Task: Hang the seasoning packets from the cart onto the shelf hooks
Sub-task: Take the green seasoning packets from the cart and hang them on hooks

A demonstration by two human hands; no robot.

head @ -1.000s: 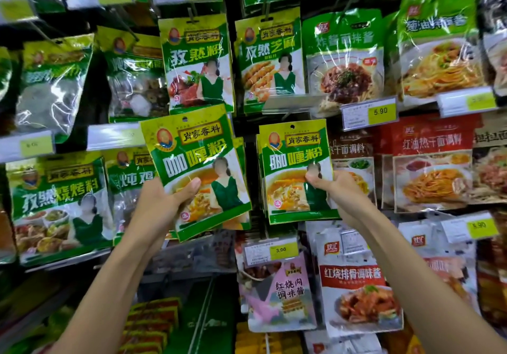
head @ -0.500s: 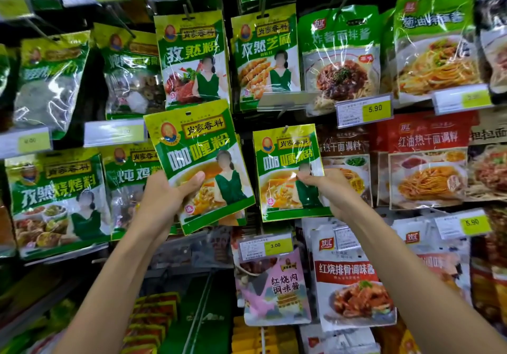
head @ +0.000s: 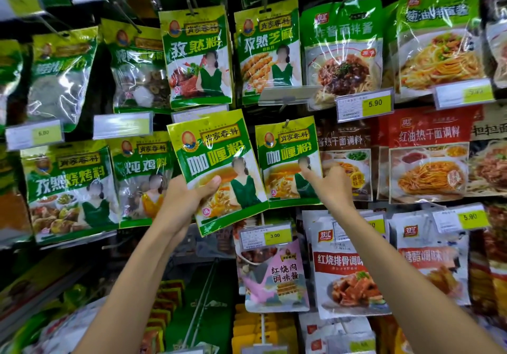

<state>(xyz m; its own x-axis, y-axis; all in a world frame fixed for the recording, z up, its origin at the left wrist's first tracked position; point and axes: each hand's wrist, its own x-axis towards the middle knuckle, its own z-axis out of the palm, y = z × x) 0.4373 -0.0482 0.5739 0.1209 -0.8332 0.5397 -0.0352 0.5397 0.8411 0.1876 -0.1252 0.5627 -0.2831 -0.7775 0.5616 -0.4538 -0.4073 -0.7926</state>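
Green-yellow: gripping curry powder packet [head: 211,159] in left hand [head: 189,200], tilting toward eleven o'clock; touching hung packet [head: 285,161] at three o'clock with straight-fingered right hand [head: 332,189].

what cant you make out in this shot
Head view only:
- Cart: outside the frame.
- Hook of the hung curry packet: only its tip shows; the packet hides the rest.
- Left hand: its fingers lie behind the held curry packet.
- Right hand: pinching or only touching, unclear.
- Top-left price tag: blurred.
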